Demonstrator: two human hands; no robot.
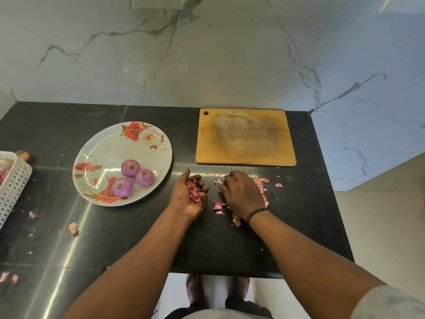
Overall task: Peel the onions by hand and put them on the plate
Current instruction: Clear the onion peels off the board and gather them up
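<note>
Home kitchen: black stone counter (119, 238), marble-look wall tiles (207, 54), wooden chopping board (245, 137), flowered plate (110, 143).

The left hand (189, 195) lies palm up, cupped round a heap of pink peels (195, 192). Just to its right the right hand (241, 194) rests palm down on the counter (138, 238), fingers curled over more scraps (261, 184). Left of the left hand, three onions (134, 178) sit on the plate (110, 146). Beyond the right hand lies a board (245, 137).
</note>
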